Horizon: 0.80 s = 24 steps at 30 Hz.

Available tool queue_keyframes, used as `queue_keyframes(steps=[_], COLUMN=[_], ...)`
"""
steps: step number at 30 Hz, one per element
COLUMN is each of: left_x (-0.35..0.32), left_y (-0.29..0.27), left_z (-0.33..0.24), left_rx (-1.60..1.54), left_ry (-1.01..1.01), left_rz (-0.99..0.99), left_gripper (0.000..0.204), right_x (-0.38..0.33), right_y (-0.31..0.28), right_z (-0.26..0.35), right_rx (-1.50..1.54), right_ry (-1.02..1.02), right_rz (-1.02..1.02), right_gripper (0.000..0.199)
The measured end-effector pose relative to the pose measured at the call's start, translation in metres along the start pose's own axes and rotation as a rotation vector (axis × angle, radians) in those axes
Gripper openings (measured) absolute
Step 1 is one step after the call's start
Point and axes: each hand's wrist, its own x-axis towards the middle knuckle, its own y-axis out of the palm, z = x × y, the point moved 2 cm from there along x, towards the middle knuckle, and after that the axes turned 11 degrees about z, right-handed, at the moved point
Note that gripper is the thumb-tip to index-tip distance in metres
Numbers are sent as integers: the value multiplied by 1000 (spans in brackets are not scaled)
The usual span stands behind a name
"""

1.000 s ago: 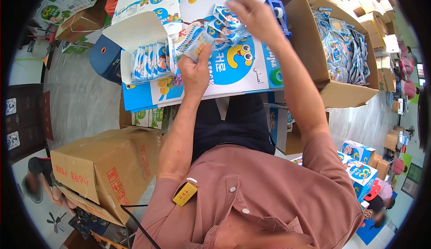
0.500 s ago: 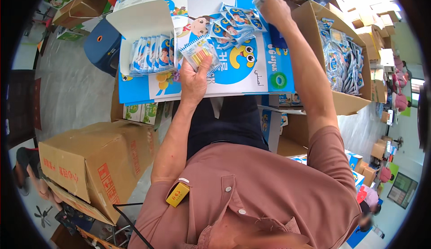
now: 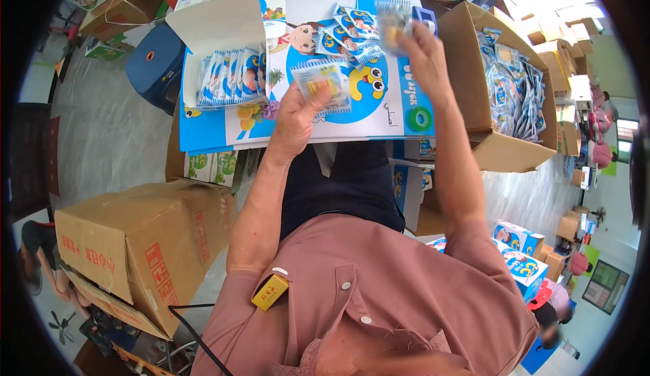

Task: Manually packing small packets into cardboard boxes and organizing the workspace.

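Note:
My left hand [image 3: 296, 115] grips a small clear-and-blue snack packet [image 3: 321, 86] with yellowish sticks inside, thumb across its front; whether more packets lie behind it I cannot tell. Raised to the right, my right hand [image 3: 423, 47] pinches another such packet [image 3: 393, 20], blurred by motion. Between and beyond the hands, several loose packets [image 3: 349, 34] lie in a heap on the printed cardboard surface [image 3: 399, 122]. To the left stands an open white display box [image 3: 215, 27], its flap up, with a row of packets [image 3: 232, 74] upright inside.
A large brown carton [image 3: 467, 71] full of packets stands at the right. A green tape roll [image 3: 418, 118] lies near the right front corner of the surface, and a dark blue object [image 3: 425, 17] sits beyond my right hand. Left are a blue stool [image 3: 157, 68] and a big carton [image 3: 145, 240].
My right hand has come nearer and lower with its packet, which now shows its face. My left hand has shifted slightly right with its packet. The loose heap looks smaller.

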Motion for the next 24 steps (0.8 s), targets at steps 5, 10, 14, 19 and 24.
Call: queue_keyframes(steps=[5, 10, 14, 19, 24], left_x=[1, -11, -11, -9, -6], left_y=[1, -9, 0, -18, -15], left_z=[16, 30, 23, 23, 17], left_rx=[150, 837, 737, 863, 761], left_ry=[68, 242, 259, 130, 4], left_rz=[93, -94, -232, -79, -54], left_gripper=[42, 47, 47, 48, 43], right_x=[-60, -51, -11, 85, 76], right_y=[94, 86, 36, 60, 48], right_z=[-5, -16, 31, 6, -1], right_rx=[737, -139, -394, -818, -753], right_ry=[47, -268, 59, 210, 283], right_rz=[272, 376, 223, -9, 141], right_gripper=[28, 37, 63, 84, 63])
